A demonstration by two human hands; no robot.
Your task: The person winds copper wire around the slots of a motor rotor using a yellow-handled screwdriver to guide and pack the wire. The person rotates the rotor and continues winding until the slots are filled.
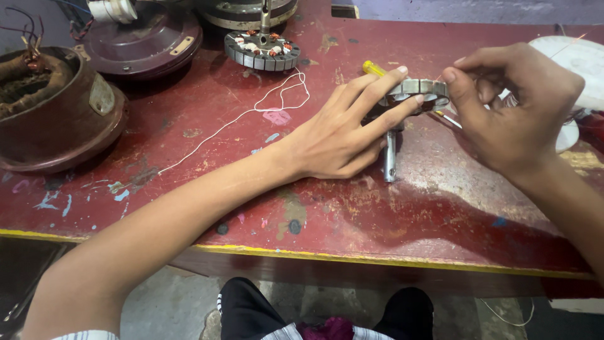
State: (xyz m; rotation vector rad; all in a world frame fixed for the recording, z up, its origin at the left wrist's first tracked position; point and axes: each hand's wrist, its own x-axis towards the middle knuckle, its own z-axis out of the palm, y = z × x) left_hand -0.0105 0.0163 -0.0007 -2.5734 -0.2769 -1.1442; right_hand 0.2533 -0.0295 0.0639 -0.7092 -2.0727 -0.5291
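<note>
Stator core [420,91], a small ring of stacked steel laminations mounted on a shaft [390,157], sits right of centre in the frame on a scuffed red workbench [352,214], caught between a person's two bare hands. The shaft's long axis runs down the frame from the ring toward the bench's near, yellow-painted edge, its free end resting on the worn paint. The left hand [343,135] reaches in from the lower left, fingers spread and laid over the ring's left rim and top, steadying it rather than closing round it. The right hand [513,107] comes from the right edge of the frame, thumb and forefinger pinched together just above the ring's right rim; a very fine strand seems to run from that pinch up toward the upper right, though it is too thin to be sure of. Both hands touch or nearly touch the core, the left lying flat against it and the right working at its rim. A yellow-handled screwdriver [372,68] pokes out behind the left fingertips. A loose white wire [251,113] loops across the bench toward the lower left. A second, already wound stator [262,49] stands near the top centre, and brown fan motor housings [56,107] crowd the upper left.
</note>
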